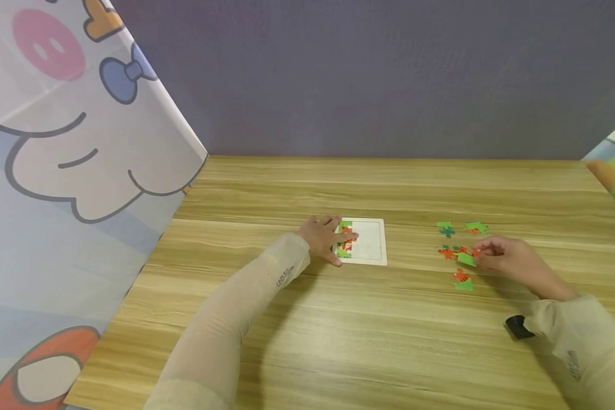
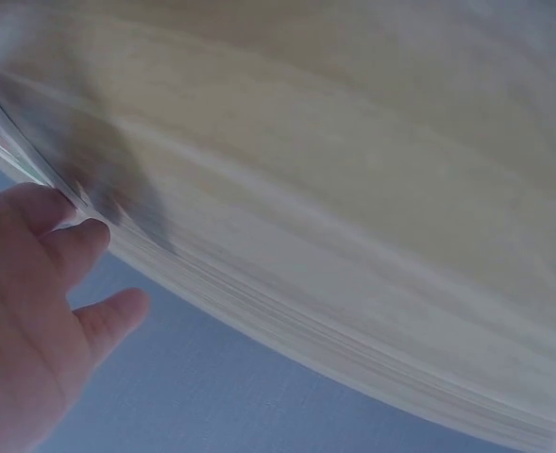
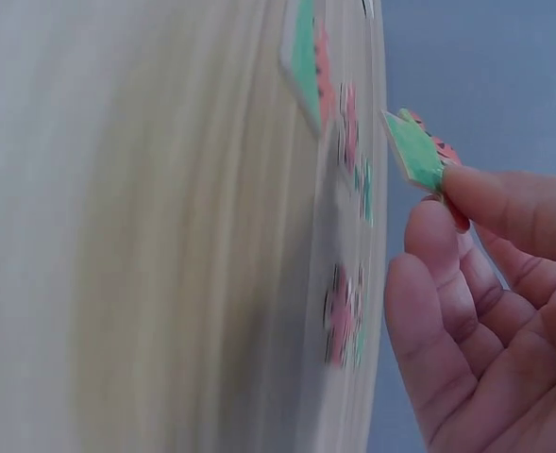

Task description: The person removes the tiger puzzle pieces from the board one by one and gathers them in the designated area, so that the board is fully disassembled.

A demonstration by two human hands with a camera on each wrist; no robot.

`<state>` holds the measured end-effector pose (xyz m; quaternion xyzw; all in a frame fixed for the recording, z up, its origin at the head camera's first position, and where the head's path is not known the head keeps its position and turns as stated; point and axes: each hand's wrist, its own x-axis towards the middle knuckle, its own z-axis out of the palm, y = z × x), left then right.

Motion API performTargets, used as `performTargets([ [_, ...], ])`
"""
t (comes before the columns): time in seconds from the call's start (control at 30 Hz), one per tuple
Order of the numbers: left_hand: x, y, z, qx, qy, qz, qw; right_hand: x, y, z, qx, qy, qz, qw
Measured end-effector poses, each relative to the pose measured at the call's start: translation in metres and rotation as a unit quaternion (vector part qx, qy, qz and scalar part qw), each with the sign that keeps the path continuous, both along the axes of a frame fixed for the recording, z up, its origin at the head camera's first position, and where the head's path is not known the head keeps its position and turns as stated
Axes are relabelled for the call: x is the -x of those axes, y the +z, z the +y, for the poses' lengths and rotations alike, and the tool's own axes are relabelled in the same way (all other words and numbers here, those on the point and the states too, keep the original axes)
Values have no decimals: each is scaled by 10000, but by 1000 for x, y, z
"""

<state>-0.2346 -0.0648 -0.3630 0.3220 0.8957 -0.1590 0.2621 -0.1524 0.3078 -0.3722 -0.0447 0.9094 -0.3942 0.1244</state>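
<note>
My right hand [image 1: 507,259] pinches a green and red jigsaw piece [image 3: 416,151] between thumb and fingers, held above the tabletop. In the head view that piece overlaps other loose pieces [image 1: 447,253] lying under it. With fingers spread, my left hand [image 1: 322,236] rests on the left side of a white puzzle tray [image 1: 385,250]. A strip of joined green and red pieces [image 1: 345,250] fills the tray's left part, and the rest of its base is bare white. At the edge of the left wrist view, the left fingers [image 2: 79,247] show beside the tray.
More loose pieces lie right of the tray: a green and teal one [image 1: 446,229], a green and orange one [image 1: 476,227] and a red and green one [image 1: 462,280]. The wooden table [image 1: 369,336] ends at a grey wall [image 1: 369,85]. A cartoon-printed sheet [image 1: 148,131] borders the left.
</note>
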Motion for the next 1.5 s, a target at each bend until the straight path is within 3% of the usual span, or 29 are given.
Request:
performTargets([
  [0.23,1,-3,-3,-30,-48,-48,10000,-9,-7,17,-171,-95,211,9996],
  [0.5,0,-1,-4,-84,-49,-105,9999,-17,-14,28,-5,-132,220,9997],
  [1.17,0,-4,-3,-171,24,-167,9997,-28,-14,46,302,-181,-792,9962],
  [1.5,-1,-4,-2,-196,60,-212,9996,-30,-18,47,276,-119,-1013,9944],
])
